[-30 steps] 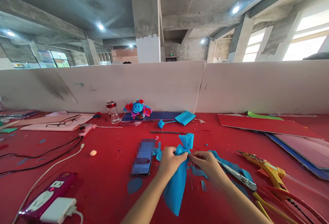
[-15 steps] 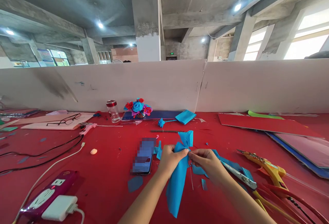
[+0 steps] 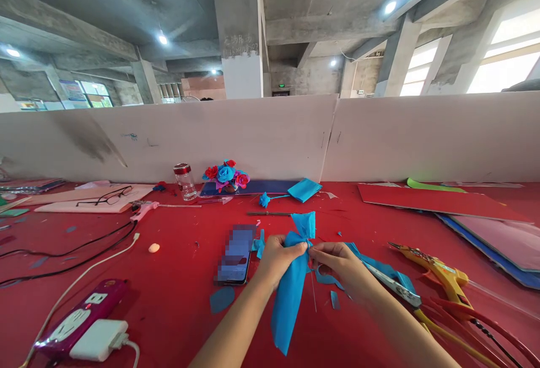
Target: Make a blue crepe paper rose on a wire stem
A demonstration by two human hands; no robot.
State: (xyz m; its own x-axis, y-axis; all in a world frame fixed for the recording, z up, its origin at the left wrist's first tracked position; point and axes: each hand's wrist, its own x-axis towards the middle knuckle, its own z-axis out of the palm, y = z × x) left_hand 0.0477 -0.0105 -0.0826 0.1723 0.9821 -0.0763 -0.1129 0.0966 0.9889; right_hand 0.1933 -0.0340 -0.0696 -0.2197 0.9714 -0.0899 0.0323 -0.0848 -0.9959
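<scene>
My left hand (image 3: 277,256) is closed around the pinched waist of a long blue crepe paper strip (image 3: 289,295), which fans out above the fingers and hangs down toward me. Just to its right, my right hand (image 3: 340,264) pinches a thin wire (image 3: 313,289) against the same gathered spot; the wire hangs straight down from the fingers. Both hands hover a little above the red table (image 3: 169,300). More blue paper scraps (image 3: 333,281) lie under my right hand.
A phone (image 3: 235,255) lies left of my hands. Scissors (image 3: 394,288) and a yellow glue gun (image 3: 439,278) sit to the right. A power strip (image 3: 80,316) with cables is near left. Paper flowers (image 3: 225,176), a jar (image 3: 184,181), glasses (image 3: 109,196) and coloured sheets (image 3: 434,199) lie along the white partition.
A thin wire now hangs from my right hand's pinch; a second ago it did not show. Both hands stay at the gathered paper, and the view has dipped slightly.
</scene>
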